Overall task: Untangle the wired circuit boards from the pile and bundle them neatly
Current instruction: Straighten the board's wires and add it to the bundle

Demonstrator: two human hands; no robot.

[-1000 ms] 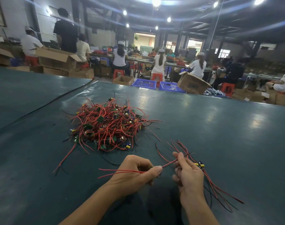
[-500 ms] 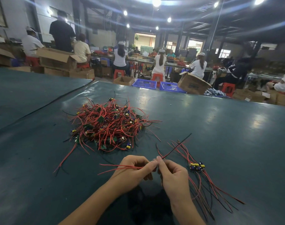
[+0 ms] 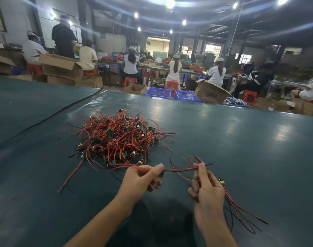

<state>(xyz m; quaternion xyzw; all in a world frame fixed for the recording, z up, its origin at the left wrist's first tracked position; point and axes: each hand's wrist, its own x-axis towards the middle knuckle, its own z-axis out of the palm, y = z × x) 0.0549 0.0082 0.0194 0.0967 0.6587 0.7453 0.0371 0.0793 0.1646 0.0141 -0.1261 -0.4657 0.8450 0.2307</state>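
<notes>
— Which step is the worker on?

— Drawing one piece free, by the look of it. The left hand point(image 3: 139, 180) pinches a red-and-black wire pair point(image 3: 180, 169) between thumb and curled fingers. The right hand point(image 3: 207, 191) pinches the same pair further along, so it runs nearly straight between the two, lifted off the green table point(image 3: 250, 139). The right hand's lower fingers also curl round the bundle point(image 3: 241, 209) of freed boards, whose leads trail off to the near right.

— And the pile?

— The pile point(image 3: 116, 138) lies just beyond the hands, thick with red leads and small green boards (most of the job is left, one would judge).

— The next move?

— Probably laying this pair alongside the bundle with the ends matched. The pair's loose end lies near the pile's front edge, and thin leads snag easily.

— Any containers?

— Two blue crates point(image 3: 158, 92) and an open cardboard box point(image 3: 135, 89) stand on the floor past the table's far edge. What the crates hold cannot be made out, and the box shows only its brown inside.
</notes>
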